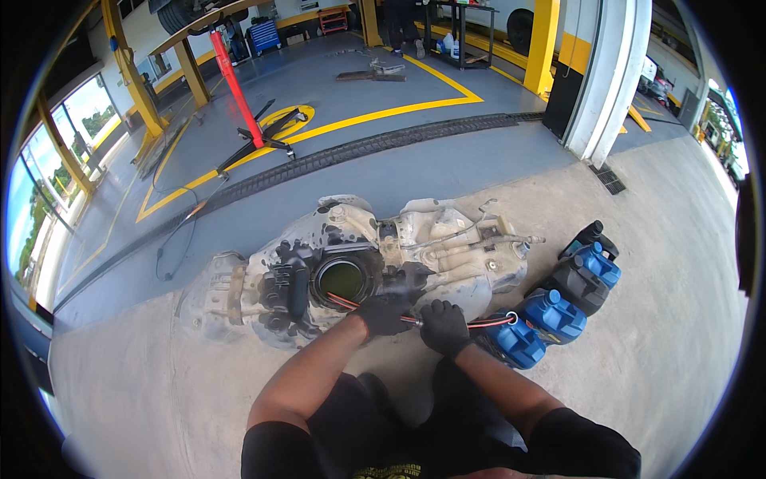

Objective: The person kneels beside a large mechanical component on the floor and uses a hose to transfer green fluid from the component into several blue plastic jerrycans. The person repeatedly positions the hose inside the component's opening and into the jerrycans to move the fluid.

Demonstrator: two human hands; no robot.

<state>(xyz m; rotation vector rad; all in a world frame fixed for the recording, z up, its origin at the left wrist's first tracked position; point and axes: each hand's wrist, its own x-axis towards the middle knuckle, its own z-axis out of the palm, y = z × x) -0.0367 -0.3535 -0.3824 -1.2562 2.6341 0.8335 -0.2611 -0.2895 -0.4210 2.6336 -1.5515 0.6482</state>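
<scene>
A dirty, grey-beige fuel tank (455, 263) lies on the floor in front of me, its round opening (341, 281) uncovered, with greenish liquid visible inside. A thin red hose with a dark stripe (485, 323) runs from this opening, through both my hands, to the whitish ring-shaped mouth of the nearest blue jug (520, 345). My left hand (384, 314), black-gloved, is closed around the hose beside the opening. Also gloved, my right hand (445, 326) grips it closer to the jug. Between the hands shows a short shiny piece, too small to make out.
Several blue and black jugs (554, 315) stand in a row right of the tank. Beyond lie a floor drain grating (359, 153), a red stand on black legs (239, 92) and yellow lift posts (132, 72). A white column (610, 80) rises at right. A cable (171, 231) trails at left.
</scene>
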